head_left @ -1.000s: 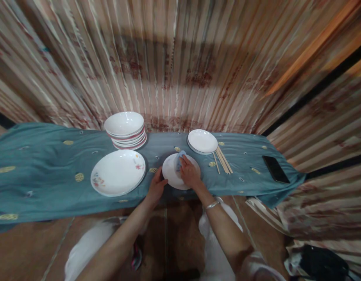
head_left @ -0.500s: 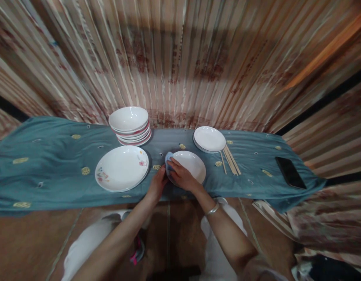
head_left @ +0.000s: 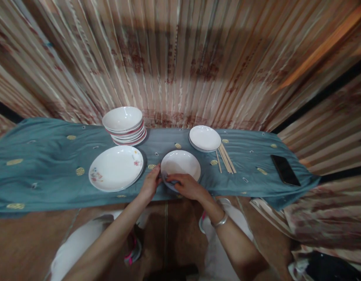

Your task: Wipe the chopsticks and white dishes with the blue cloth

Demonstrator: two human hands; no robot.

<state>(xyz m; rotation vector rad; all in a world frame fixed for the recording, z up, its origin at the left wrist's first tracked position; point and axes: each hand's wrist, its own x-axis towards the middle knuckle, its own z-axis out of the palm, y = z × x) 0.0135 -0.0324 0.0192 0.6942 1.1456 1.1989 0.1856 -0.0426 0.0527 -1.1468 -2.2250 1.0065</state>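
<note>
A white plate (head_left: 180, 162) lies on the blue-green cloth-covered table in front of me. My left hand (head_left: 151, 180) is closed on its left rim, with the thumb near the edge and the other fingers partly hidden. My right hand (head_left: 188, 185) reaches over the near side of the plate, fingers bent inward. A light blue cleaning cloth (head_left: 170, 184) is pressed under those fingers against the plate's near-left rim; most of it is hidden or blurred. To the left of my left hand are large flower-patterned plates (head_left: 116, 168), one on another.
Stacked white bowls and plates with red bands (head_left: 123, 119) stand at the back left. Small white plates (head_left: 205, 137) are piled at the back right, beside several wooden chopsticks (head_left: 226, 159). A black phone (head_left: 285, 170) lies near the table's right end. A pleated curtain (head_left: 174, 78) hangs behind.
My right hand has moved with the cloth from the plate's upper-left rim down to its near-left side. My left hand stays at the left rim. The whole view has shifted slightly.
</note>
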